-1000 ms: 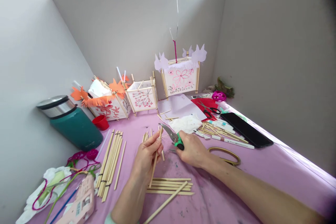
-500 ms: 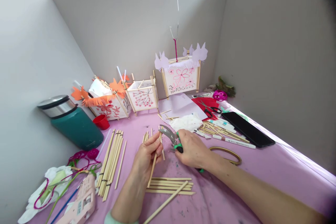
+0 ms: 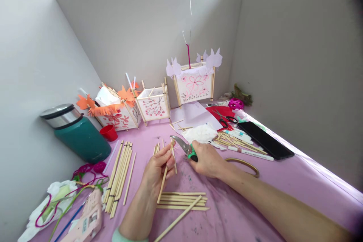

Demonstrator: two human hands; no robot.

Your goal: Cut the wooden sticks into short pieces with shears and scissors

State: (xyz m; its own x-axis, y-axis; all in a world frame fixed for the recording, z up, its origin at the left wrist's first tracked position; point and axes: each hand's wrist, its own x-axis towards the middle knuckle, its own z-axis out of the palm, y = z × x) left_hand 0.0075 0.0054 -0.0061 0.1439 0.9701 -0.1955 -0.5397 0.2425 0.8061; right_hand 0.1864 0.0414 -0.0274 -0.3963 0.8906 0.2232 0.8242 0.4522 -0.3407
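My left hand is closed round a thin wooden stick, which slants up through the fingers. My right hand grips green-handled pruning shears. Their curved blades point left at the stick's upper end, just above my left fingertips; whether they touch it I cannot tell. Below the hands lies a row of cut sticks, with one longer stick slanting across them. A few more short sticks lie just behind my left hand.
Bundled sticks, a pink glue gun and a teal bottle are on the left. Paper lanterns stand at the back. To the right lie scissors, a black phone, markers and a brass-coloured ring handle.
The shears' blades look slightly more apart, and their lower handle has drawn out of sight under my right hand. My left hand keeps its hold on the stick. The view has shifted slightly.
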